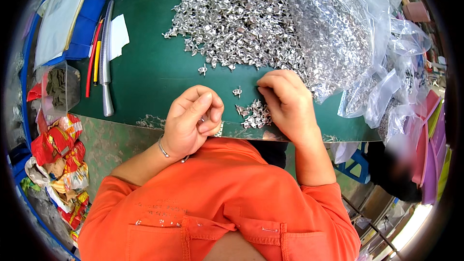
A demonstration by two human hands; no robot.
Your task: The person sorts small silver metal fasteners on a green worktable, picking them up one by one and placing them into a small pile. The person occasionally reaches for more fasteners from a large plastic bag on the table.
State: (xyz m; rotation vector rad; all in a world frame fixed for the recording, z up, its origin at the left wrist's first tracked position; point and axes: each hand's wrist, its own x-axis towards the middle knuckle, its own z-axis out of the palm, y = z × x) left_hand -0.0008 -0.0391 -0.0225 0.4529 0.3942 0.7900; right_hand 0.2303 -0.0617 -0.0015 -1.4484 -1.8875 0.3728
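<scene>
Fingers of the left hand (193, 121) pinch together, apparently on one small silver piece, while the right hand (287, 104) lies curled, palm down, its grip hidden, on the small cluster of pieces (253, 114) between them.

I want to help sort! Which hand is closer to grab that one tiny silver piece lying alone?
Right hand: its fingertips lie just beside the lone silver piece; the left hand is curled shut.
</scene>
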